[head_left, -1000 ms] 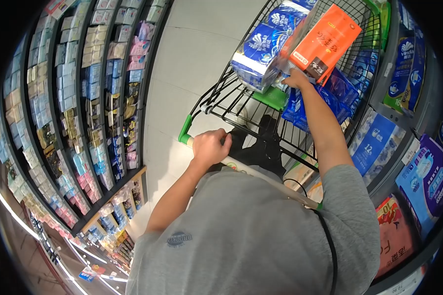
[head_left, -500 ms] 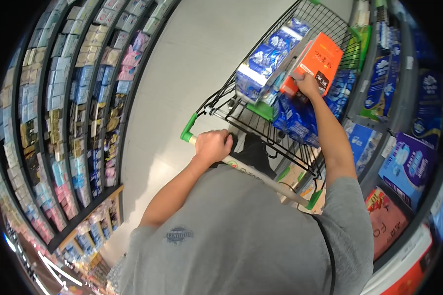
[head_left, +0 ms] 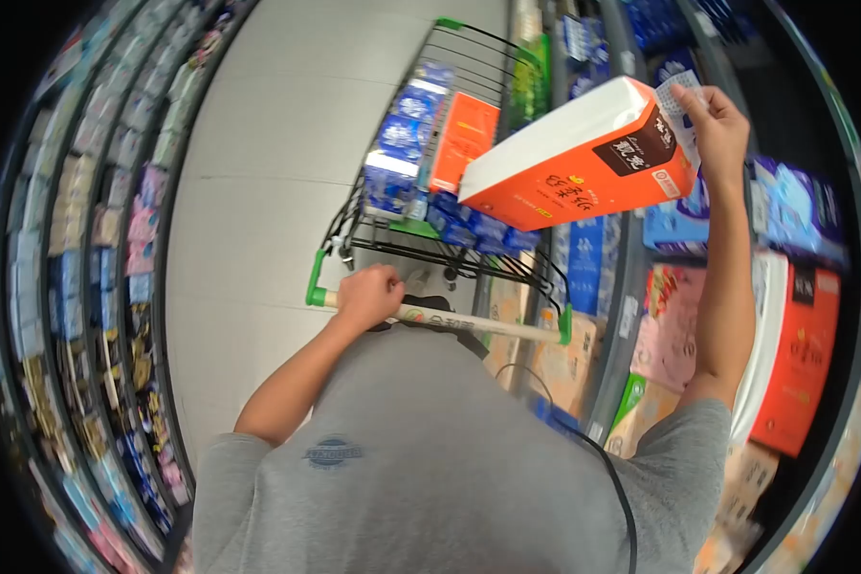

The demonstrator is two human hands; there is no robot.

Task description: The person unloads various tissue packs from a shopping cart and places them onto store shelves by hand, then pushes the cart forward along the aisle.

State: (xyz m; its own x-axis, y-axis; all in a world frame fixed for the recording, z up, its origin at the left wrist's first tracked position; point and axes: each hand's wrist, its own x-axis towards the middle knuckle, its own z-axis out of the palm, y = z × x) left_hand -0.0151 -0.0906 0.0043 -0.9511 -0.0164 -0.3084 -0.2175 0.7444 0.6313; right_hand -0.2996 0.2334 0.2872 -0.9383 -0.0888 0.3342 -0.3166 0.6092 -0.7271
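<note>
Your right hand, fingers pinching what seems a dotted strip, suspends the orange-and-white pack; your left hand clasps the cart handle.

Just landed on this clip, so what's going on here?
A person stands at a shopping cart in a store aisle. Their left hand is on the cart handle, while the right hand holds up a large orange-and-white pack by the wrapping at one end. Another orange pack sits in the cart beside blue packs. A similar orange pack is at the shelves on the right.
</note>
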